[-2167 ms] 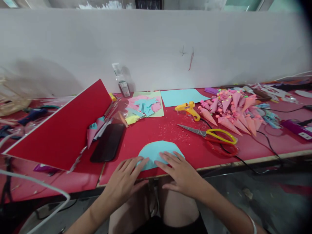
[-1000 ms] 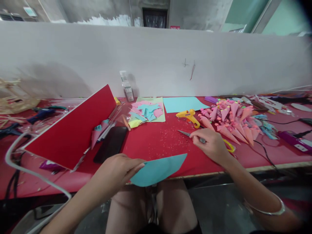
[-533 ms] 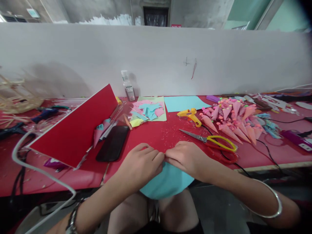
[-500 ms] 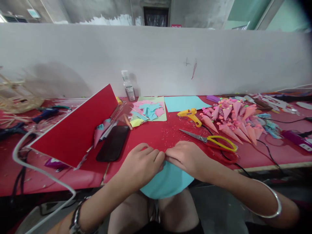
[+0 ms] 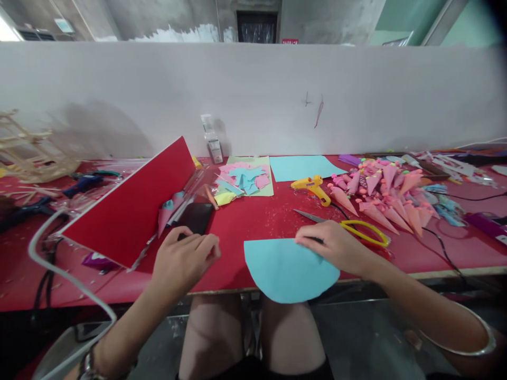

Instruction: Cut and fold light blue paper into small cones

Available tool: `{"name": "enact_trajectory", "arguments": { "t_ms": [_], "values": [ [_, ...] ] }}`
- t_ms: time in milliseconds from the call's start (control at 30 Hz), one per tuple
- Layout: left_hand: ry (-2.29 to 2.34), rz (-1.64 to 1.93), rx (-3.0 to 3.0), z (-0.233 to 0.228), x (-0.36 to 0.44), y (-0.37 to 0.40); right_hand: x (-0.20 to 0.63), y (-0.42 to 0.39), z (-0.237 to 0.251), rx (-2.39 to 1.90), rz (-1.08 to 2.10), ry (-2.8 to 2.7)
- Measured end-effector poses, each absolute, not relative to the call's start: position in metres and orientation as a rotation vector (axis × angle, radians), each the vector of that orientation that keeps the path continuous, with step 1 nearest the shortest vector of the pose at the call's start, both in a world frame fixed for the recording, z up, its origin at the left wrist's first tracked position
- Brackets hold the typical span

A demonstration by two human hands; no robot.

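Observation:
A light blue half-circle of paper [image 5: 289, 269] lies at the table's front edge, its round side hanging over toward my knees. My right hand [image 5: 336, 250] grips its upper right corner. Just behind that hand lie the yellow-handled scissors [image 5: 366, 232], blades pointing left. My left hand [image 5: 184, 261] hovers left of the paper with loosely curled fingers and holds nothing. Its fingertips are just in front of the black phone [image 5: 196, 217].
A tilted red board [image 5: 130, 206] stands at the left. Behind it are coloured paper scraps [image 5: 241, 179], a blue sheet [image 5: 299, 166], a yellow glue gun [image 5: 311, 186] and a heap of pink paper cones [image 5: 384, 195]. Cables cross the red table [image 5: 257, 219] at the right.
My hands, joined over the blue paper half a second ago, have parted. The paper now lies flat to the right under my right hand; my left hand moved left toward the phone.

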State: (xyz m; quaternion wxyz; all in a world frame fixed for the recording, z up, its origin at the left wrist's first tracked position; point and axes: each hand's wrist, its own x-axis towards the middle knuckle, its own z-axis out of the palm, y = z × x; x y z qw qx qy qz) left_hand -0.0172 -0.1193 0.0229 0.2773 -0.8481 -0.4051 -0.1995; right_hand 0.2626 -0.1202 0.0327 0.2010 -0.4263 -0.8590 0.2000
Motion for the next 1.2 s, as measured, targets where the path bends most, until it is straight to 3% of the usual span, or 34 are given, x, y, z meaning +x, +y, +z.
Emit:
{"name": "enact_trajectory", "arguments": {
  "t_ms": [133, 433, 633, 933, 1200],
  "values": [
    [-1.088, -0.669, -2.484, 0.024, 0.0, -0.125, 0.247, -0.122, 0.029, -1.126, 0.443, -2.52],
    [-1.185, -0.296, -2.792, 0.006, 0.021, -0.133, 0.22, -0.122, 0.021, -0.99, -0.093, -2.687],
    [-1.367, -0.244, -2.935, 0.013, 0.025, -0.137, 0.211, -0.125, 0.02, -0.923, 0.058, -2.643],
    [-1.475, -0.19, -3.057, 0.005, 0.006, -0.133, 0.258, -0.119, 0.001, -1.16, 0.216, -2.579],
    [-1.601, -0.141, -3.037, 0.006, 0.001, -0.132, 0.268, -0.114, 0.004, -1.28, -0.15, -2.579]
  ]
}}
